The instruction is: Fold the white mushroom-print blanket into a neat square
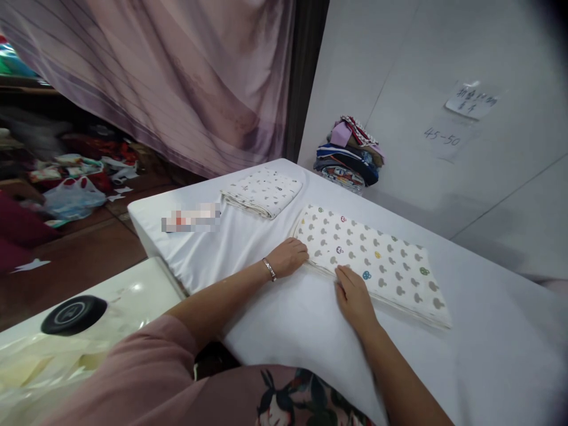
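Note:
A folded cream cloth point(384, 254) printed with grey and coloured mushrooms lies flat as a long strip on a white-covered table point(284, 319). At its near left corner is my left hand point(288, 256), with a bracelet on the wrist and its fingers closed together on the cloth's edge. My right hand point(356, 293) rests along the near long edge, fingers stretched out and touching the cloth; its thumb is partly hidden. Farther back, to the left, sits a second folded cloth point(266, 190) with small dark prints.
A blurred-out item point(190, 218) lies on the table's left part. Piled folded fabrics point(348, 155) stand beyond the far edge by the wall. A pink curtain point(213, 77) hangs behind. At lower left, a black round object point(74, 315) rests on a pale surface.

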Available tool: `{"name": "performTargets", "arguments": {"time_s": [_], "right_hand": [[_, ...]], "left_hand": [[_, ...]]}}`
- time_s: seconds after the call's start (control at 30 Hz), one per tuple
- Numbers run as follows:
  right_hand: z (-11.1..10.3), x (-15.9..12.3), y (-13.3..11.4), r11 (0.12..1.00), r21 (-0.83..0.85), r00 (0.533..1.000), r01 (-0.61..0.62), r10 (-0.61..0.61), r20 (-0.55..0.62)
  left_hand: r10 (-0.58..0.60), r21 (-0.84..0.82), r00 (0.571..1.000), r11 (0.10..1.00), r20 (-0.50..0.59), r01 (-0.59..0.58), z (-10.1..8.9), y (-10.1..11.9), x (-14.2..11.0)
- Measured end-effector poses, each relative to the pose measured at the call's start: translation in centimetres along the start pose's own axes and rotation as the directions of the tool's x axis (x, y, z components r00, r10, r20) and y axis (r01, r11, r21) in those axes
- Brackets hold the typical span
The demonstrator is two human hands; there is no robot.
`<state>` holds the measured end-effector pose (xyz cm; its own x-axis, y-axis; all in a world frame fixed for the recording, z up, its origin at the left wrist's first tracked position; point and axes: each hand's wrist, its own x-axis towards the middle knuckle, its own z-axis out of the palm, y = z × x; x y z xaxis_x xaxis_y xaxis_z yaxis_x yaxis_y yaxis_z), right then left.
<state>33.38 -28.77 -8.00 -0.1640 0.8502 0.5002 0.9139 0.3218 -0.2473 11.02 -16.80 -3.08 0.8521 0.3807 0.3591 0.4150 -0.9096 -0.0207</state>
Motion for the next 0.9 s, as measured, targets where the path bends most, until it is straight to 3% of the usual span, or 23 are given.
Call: {"name": "performTargets", "arguments": {"time_s": [0.63, 0.9], "right_hand": [[-0.1, 0.0, -0.1, 1.0, 0.006, 1.0, -0.002, 0.002, -0.006], [0.0, 0.0, -0.1, 1.0, -0.002, 1.0, -0.018, 0.018, 0.006]], "left_hand": [[0.026, 0.0, 1.0, 1.0, -0.002, -0.026, 0.9, 0.1, -1.4], [0.034, 0.089, 0.999, 0.995, -0.022, -0.032, 0.9, -0.3, -1.0]]}}
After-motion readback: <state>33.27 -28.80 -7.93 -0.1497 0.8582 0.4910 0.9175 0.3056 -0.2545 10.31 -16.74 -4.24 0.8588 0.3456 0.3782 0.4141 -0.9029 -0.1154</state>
